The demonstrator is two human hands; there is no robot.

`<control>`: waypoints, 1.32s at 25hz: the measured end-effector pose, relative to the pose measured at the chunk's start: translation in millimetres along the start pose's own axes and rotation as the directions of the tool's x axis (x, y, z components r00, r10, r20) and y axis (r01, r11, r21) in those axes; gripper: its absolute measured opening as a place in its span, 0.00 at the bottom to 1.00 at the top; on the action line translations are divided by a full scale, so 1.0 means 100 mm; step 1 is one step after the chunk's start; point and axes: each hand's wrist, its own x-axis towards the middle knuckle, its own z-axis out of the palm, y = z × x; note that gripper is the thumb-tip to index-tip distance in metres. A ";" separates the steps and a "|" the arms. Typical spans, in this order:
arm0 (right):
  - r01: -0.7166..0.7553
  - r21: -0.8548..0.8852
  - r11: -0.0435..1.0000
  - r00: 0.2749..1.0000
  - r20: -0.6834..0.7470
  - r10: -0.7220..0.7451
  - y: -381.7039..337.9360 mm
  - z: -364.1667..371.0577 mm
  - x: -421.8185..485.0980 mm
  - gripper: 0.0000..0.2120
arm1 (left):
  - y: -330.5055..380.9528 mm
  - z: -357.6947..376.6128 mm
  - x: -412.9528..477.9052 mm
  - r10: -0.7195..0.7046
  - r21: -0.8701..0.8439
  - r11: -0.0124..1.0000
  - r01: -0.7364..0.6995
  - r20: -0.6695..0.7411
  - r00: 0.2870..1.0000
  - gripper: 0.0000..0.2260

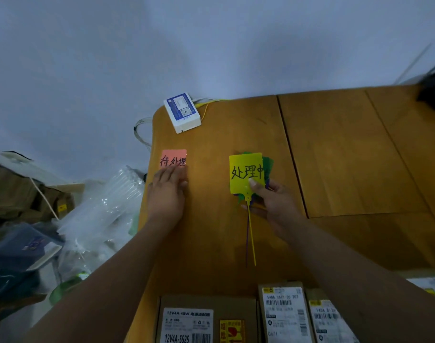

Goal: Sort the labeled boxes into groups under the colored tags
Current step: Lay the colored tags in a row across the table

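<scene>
A red tag (174, 158) with black handwriting lies flat on the wooden table (347, 157), and my left hand (166, 194) presses on its near edge with straight fingers. My right hand (273, 201) holds a small bunch of tags above the table, thumb on the yellow tag (246, 172) in front. A green tag (268, 162) and a purple one show behind it, their thin tails hanging down. Three labeled cardboard boxes sit at the near edge: a wide box (206, 318), a narrow box (284, 313) and another (328, 320) on the right.
A white device (182, 112) with a blue label and yellow cables sits at the table's far left corner. Left of the table lie clear plastic packing (105, 214), cardboard and bags. A dark object (434, 95) sits at the far right. A wall stands behind.
</scene>
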 end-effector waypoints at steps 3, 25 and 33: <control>0.014 0.019 1.000 1.000 0.006 -0.014 -0.15 -0.20 -0.07 0.12 | 0.73 -0.11 -0.15 -0.104 -0.585 0.802 0.125 0.069 0.992 0.11; 0.020 0.033 0.999 0.999 -0.039 -0.019 -1.37 -2.41 -0.21 0.05 | 3.66 0.14 -0.70 -0.090 -0.891 0.197 0.408 0.398 0.913 0.13; 0.191 0.064 0.979 0.946 -0.279 -0.167 -1.43 -2.68 0.11 0.10 | 3.18 0.29 -0.25 -0.411 -0.873 0.132 0.469 0.383 0.828 0.15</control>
